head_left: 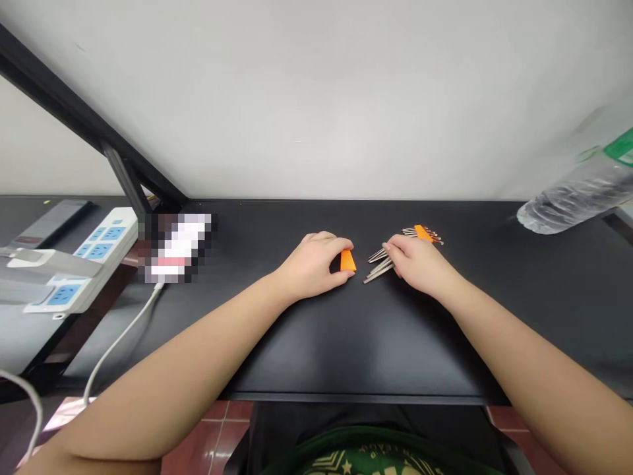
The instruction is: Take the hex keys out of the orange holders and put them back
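Observation:
My left hand (316, 264) is closed on a small orange plastic holder (348, 260), pinched between thumb and fingers just above the black desk. Right of it, my right hand (418, 262) has its thumb and fingers closed on thin metal rods that look like hex keys (380, 266). Their tips fan out toward the left hand, apart from the orange piece. The far ends of these keys are hidden under my fingers. Just behind the right hand lies a second orange holder (423, 233) with several similar keys through it.
At the left are a phone-like blurred device (180, 247) with a white cable (119, 336), a white power strip (106, 247) with plugs, and a dark phone (57, 221). A clear water bottle (568, 201) stands at the right. A wall (346, 99) rises behind the black desk (346, 356).

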Available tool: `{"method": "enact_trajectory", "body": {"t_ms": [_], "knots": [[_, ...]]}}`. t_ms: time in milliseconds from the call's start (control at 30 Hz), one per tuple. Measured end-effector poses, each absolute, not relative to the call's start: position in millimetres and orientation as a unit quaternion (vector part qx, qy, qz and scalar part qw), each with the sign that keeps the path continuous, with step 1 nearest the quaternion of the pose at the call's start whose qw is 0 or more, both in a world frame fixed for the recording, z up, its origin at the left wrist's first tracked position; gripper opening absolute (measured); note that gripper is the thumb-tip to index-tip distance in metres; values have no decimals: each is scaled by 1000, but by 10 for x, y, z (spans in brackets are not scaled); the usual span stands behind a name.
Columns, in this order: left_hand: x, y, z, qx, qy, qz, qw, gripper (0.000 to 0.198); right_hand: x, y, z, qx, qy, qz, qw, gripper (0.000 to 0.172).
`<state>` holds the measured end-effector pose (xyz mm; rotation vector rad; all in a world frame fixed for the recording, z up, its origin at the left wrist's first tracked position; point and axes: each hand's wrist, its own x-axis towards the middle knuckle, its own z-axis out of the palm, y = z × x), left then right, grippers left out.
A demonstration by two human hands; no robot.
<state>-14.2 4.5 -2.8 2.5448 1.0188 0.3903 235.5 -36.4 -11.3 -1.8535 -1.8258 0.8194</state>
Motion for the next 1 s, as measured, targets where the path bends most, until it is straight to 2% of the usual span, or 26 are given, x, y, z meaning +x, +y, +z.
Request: {"method": "enact_trajectory", "body": {"t_ms": [133,267,533,667,767,1000], "knots": [[-139,32,-18,904,363,134,183,43,2340,-372,-61,-675,-701,191,131,38],[-142,30,-27,905,360,140,180,42,2350,-371,2,-679,-715,154,57,32],[-149,44,-59,907,353,150,175,42,2476,-331,26,-697,-688,195,59,28],[-155,54,-80,908,350,152,173,41,2525,-385,111,-695,-688,201,49,17],[-158,59,-89,909,347,154,170,40,2561,-451,194,-672,-705,226,19,7],[-168,75,-133,907,350,167,165,46,2539,-579,278,-593,-752,287,4,5]]}}
